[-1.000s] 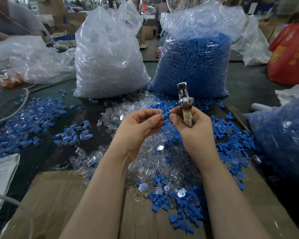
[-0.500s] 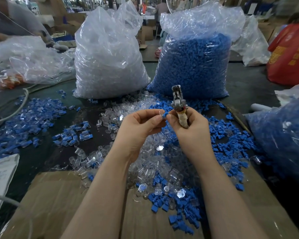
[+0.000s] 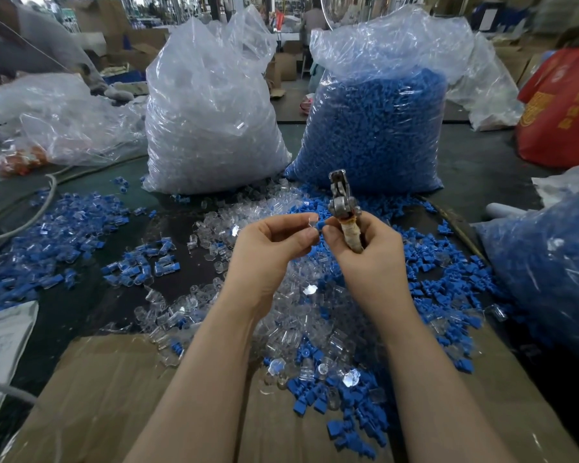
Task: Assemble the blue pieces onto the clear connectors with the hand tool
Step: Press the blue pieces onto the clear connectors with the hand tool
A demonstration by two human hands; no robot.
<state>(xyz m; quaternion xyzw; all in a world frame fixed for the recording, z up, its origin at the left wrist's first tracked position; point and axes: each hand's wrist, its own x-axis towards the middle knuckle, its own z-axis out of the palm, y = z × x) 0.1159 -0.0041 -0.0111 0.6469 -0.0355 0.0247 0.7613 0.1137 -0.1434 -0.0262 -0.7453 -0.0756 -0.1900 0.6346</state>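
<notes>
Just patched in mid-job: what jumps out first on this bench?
Two tall plastic sacks at the back, the clear connectors sack left and the blue pieces sack right. In front, the left hand pinches a clear connector against a blue piece; the right hand grips the hand tool.

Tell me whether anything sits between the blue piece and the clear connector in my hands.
Nothing visible does. The left hand pinches the clear connector, and the right hand holds the blue piece right against it, with the hand tool off to the side.
</notes>
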